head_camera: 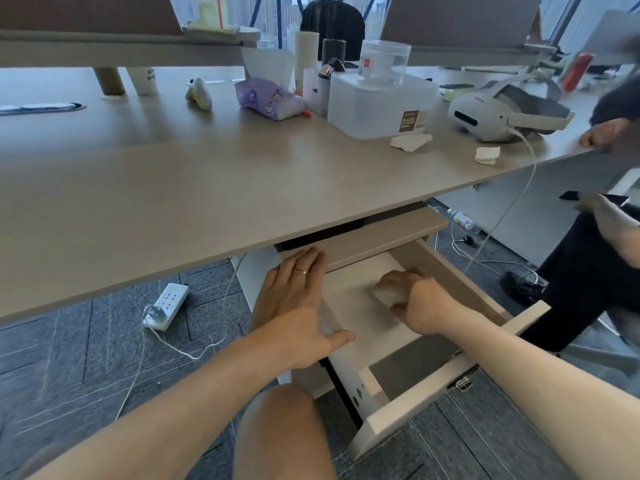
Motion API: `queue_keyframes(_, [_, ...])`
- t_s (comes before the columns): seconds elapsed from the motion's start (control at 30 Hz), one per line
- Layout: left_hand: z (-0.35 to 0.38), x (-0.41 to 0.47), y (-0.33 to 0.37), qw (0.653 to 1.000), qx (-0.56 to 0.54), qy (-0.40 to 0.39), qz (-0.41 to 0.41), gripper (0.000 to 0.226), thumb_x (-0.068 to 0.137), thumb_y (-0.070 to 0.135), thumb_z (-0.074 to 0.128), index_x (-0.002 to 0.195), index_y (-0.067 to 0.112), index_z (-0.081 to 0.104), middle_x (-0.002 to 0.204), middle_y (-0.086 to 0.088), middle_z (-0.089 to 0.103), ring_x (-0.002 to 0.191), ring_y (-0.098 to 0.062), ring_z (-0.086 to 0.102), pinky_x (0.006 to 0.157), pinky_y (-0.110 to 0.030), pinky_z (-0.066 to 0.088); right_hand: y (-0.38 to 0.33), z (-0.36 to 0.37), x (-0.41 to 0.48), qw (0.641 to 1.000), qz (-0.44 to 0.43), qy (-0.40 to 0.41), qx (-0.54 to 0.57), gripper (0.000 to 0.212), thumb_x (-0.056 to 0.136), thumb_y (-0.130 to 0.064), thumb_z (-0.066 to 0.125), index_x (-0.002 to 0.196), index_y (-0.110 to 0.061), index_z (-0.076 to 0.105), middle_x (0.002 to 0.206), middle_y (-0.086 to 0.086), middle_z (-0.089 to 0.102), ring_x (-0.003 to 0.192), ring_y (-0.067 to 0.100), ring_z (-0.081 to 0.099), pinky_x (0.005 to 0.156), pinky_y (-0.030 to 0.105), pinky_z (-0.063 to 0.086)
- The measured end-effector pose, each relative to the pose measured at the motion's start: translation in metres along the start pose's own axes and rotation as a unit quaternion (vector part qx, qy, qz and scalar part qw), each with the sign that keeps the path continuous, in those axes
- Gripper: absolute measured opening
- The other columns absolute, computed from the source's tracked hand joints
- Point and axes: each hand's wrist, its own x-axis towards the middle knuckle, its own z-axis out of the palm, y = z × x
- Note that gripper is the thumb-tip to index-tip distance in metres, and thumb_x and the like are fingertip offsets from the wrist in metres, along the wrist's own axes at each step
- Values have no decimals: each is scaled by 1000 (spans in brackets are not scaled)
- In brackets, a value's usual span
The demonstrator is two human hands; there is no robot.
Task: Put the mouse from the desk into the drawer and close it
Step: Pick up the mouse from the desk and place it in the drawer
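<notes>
My right hand (420, 301) is inside the open drawer (446, 379), fingers curled over the mouse (389, 289). The hand hides the mouse's near half, so I cannot tell whether the mouse rests on the drawer floor or sits just above it; only its pale rounded far end is visible. Grip reads as closed around the mouse, thumb on the near side.

My left hand (298, 306) lies flat and spread, holding nothing, palm down on the drawer's left side wall, fingertips reaching toward the cabinet top under the desk (173, 188). A ring shows on one finger.

The drawer is pulled well out, its front panel tilted toward the lower right. The desk edge cuts off the drawer's back.

On the desk: a white headset (502, 112), a clear plastic box (377, 105), a purple pouch (266, 97). A power strip (166, 306) lies on the carpet. Another person's hand (602, 133) is at the frame's right edge, blurred.
</notes>
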Motion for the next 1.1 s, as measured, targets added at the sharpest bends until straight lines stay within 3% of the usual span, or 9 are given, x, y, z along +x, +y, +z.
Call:
queue_keyframes(0.27, [1,2,0,1000,8,8,5,124,70,85,52,160,19,-1,168,2,2,151,-17,1,116,-30,0,6,17,41,997,25,-26,-67,56,87,-21,60,139,-36,47,135,12,43,127,36,45,100,37,44])
queue_keyframes(0.47, [3,2,-2,1000,23,9,10,124,69,88,48,160,18,0,168,2,2,151,-18,3,115,-32,2,6,24,43,997,10,-24,-67,67,84,-26,60,146,-39,39,143,8,39,131,37,42,106,43,42])
queue_keyframes(0.63, [3,2,-2,1000,27,9,14,124,69,88,46,160,18,0,168,1,4,151,-18,4,113,-31,0,5,24,39,996,2,-22,-88,71,88,-28,65,151,-32,33,147,9,34,135,35,40,111,43,37])
queue_keyframes(0.83, [3,2,-3,999,31,3,13,123,71,88,45,160,17,-3,169,0,0,151,-19,2,117,-35,5,6,13,33,992,-1,-72,-107,89,84,-34,69,155,-40,15,162,9,13,147,39,20,112,47,35])
queue_keyframes(0.97, [4,2,-4,999,38,-2,14,123,71,89,42,159,18,-6,169,0,-2,151,-19,1,115,-34,3,14,15,27,990,-10,-98,-104,86,87,-14,62,155,-41,16,158,10,19,140,38,36,107,39,41])
queue_keyframes(1.1, [4,2,-4,999,44,-4,13,123,71,89,42,159,17,-6,168,0,-2,151,-19,0,118,-36,6,13,16,31,989,5,-96,-111,84,90,-11,59,157,-31,14,157,12,19,133,35,45,101,33,41])
